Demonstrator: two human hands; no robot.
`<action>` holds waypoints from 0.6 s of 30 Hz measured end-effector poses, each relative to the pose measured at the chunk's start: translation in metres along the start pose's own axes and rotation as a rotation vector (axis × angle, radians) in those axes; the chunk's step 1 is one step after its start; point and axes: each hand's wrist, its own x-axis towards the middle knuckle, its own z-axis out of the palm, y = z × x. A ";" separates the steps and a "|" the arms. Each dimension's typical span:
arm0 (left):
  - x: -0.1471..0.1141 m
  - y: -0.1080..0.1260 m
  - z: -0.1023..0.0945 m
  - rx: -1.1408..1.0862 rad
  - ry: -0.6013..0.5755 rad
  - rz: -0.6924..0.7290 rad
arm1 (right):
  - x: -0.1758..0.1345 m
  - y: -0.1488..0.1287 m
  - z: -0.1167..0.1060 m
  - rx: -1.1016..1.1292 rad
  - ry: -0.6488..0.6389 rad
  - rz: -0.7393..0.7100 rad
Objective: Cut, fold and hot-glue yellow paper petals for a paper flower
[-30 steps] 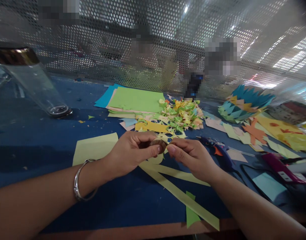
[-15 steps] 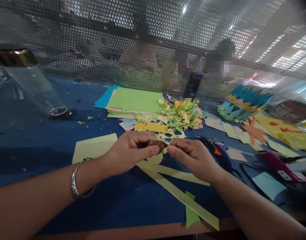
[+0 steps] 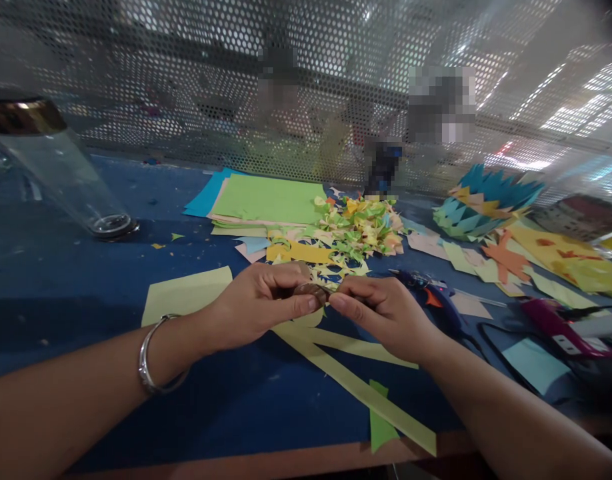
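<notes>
A small brown, rounded piece [image 3: 312, 291] is pinched between the thumb and fingers of my left hand [image 3: 263, 300]; what kind of thing it is I cannot make out. My right hand [image 3: 386, 310] is closed in a pinch at that piece's right edge, its thumb tip close to the left one. Whatever lies between the right fingertips is hidden. Beneath both hands, pale yellow paper strips [image 3: 366, 387] cross the blue table [image 3: 211, 407]. A pale yellow sheet [image 3: 186, 293] lies beside my left wrist, and a green paper scrap [image 3: 382, 427] sits under one strip.
Stacked coloured paper [image 3: 271, 197], a heap of curled cut-outs [image 3: 369, 227] and a paper crown [image 3: 486, 207] lie farther back. A blue glue gun [image 3: 436, 300] and a purple power strip [image 3: 556, 327] with cables are on the right. A clear bottle [image 3: 71, 173] stands left.
The brown piece has turned slightly between my fingers, and the pale bit by my right fingertips shows less. The whole view has shifted a little; both hands stay together in about the same place.
</notes>
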 end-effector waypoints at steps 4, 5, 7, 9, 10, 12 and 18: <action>0.000 0.000 -0.002 0.012 -0.040 -0.025 | -0.001 0.001 -0.001 -0.013 -0.008 0.001; 0.000 0.000 -0.003 0.006 -0.049 -0.025 | -0.001 0.001 -0.001 -0.016 -0.009 -0.001; 0.000 0.000 -0.003 -0.004 -0.068 -0.025 | -0.001 0.001 -0.001 -0.016 -0.013 -0.003; 0.000 -0.001 -0.004 -0.011 -0.086 -0.021 | 0.000 0.000 -0.001 -0.014 -0.019 0.001; 0.000 -0.001 -0.004 -0.015 -0.095 -0.019 | 0.000 -0.001 -0.001 -0.013 -0.023 0.004; 0.001 -0.001 -0.004 -0.022 -0.110 -0.020 | 0.001 -0.002 -0.001 -0.016 -0.027 0.006; 0.002 0.000 -0.007 -0.021 -0.127 -0.026 | 0.000 -0.003 -0.002 -0.047 -0.024 -0.009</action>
